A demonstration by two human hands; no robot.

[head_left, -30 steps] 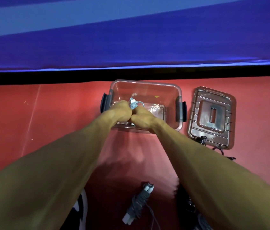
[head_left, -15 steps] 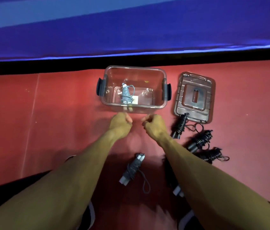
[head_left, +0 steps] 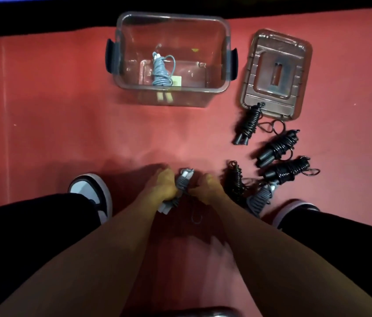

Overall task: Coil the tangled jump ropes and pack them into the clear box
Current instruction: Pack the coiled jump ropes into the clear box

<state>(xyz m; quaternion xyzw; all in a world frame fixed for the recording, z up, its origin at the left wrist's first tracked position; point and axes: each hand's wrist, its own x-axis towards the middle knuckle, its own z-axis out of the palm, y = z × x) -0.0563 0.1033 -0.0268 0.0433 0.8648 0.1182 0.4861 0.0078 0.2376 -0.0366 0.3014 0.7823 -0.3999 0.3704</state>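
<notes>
Grey coiled rope (head_left: 181, 183) gripped by both hands (head_left: 186, 186); one in box (head_left: 225, 28), five loose.

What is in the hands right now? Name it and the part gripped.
The left hand grips a coiled grey jump rope around its wound middle. The right hand touches its side; its grip cannot be told.

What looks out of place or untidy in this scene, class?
One black rope lies with its end on the lid rather than on the floor. Loose loops trail from several bundles. Only one grey rope is in the box. Nothing looks spilled or damaged.
</notes>
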